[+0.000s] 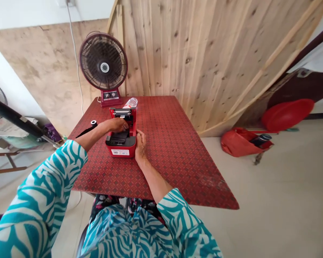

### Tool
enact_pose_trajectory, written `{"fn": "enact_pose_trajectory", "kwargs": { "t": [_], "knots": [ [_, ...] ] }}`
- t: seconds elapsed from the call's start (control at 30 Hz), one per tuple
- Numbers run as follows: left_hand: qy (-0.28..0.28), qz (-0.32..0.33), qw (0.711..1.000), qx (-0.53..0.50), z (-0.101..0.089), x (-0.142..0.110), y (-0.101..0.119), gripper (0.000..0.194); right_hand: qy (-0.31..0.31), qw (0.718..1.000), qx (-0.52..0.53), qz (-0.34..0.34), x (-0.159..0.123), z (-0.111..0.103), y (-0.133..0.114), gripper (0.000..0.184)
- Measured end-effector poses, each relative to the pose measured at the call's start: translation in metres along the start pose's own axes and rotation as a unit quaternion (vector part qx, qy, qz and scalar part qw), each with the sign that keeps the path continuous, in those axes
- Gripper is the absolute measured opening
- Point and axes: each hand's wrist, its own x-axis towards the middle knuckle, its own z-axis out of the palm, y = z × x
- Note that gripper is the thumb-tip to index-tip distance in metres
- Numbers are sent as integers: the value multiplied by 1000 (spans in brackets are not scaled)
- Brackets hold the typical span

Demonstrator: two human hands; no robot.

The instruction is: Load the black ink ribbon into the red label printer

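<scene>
A small red and black label printer (121, 152) stands on the table with its lid (123, 112) raised. A white sticker (120, 152) is on its front. My left hand (118, 125) reaches into the printer's open body from the left, fingers curled down; what they pinch, if anything, is hidden. My right hand (140, 145) grips the printer's right side, fingers bent at its upper edge. Left of the printer, behind my left forearm, lies a small black roll (93, 123) with a white core. A black strip (87, 130) beside it is partly covered by the forearm.
A clear plastic bottle (131, 103) lies behind the printer. At the back left of the red patterned table (174, 154) stands a maroon fan (104, 66). A wooden wall (177, 53) rises behind. On the floor at right are a red bag (237, 142) and a red basin (286, 114).
</scene>
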Motion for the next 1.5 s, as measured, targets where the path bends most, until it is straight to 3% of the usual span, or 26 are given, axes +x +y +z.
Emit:
{"fn": "enact_pose_trajectory", "kwargs": {
  "t": [0.1,0.2,0.3,0.43,0.6,0.73,0.87,0.97,1.07,1.13,1.23,1.33,1.5],
  "knots": [
    [-126,-34,988,77,-4,0,5,18,3,1000,-7,-9,-1,2,-6,41],
    [-159,-52,977,134,-2,-2,10,14,3,1000,-8,-14,-1,3,-9,39],
    [-147,-69,976,146,2,-2,12,10,0,1000,-3,-17,0,3,-9,39],
    [-100,-47,970,215,4,-5,17,23,0,1000,-4,-21,1,3,-7,37],
    [-100,-30,943,317,0,-14,32,40,1,999,-19,-34,2,2,-3,38],
    [-107,-23,933,342,-4,-21,47,36,-5,999,-31,-32,3,0,-1,38],
    [-69,-16,953,296,-20,-37,50,32,-8,999,-22,-28,2,-1,-1,38],
    [56,17,984,166,-51,-54,37,32,-12,999,-12,-29,2,-2,1,38],
    [173,7,984,47,-83,-68,12,33,-12,1000,-4,-25,2,-4,5,38],
    [202,-26,979,4,-92,-70,-11,36,-9,1000,-1,-18,3,-5,8,40],
    [210,-64,975,-21,-82,-61,-45,36,-8,1000,-8,-13,4,-7,13,43],
    [193,-107,974,45,-58,-45,-70,25,-12,1000,-21,-15,5,-9,15,44],
    [148,-159,958,185,-31,-27,-86,30,-7,999,-30,-16,5,-10,16,45]
  ]
}}
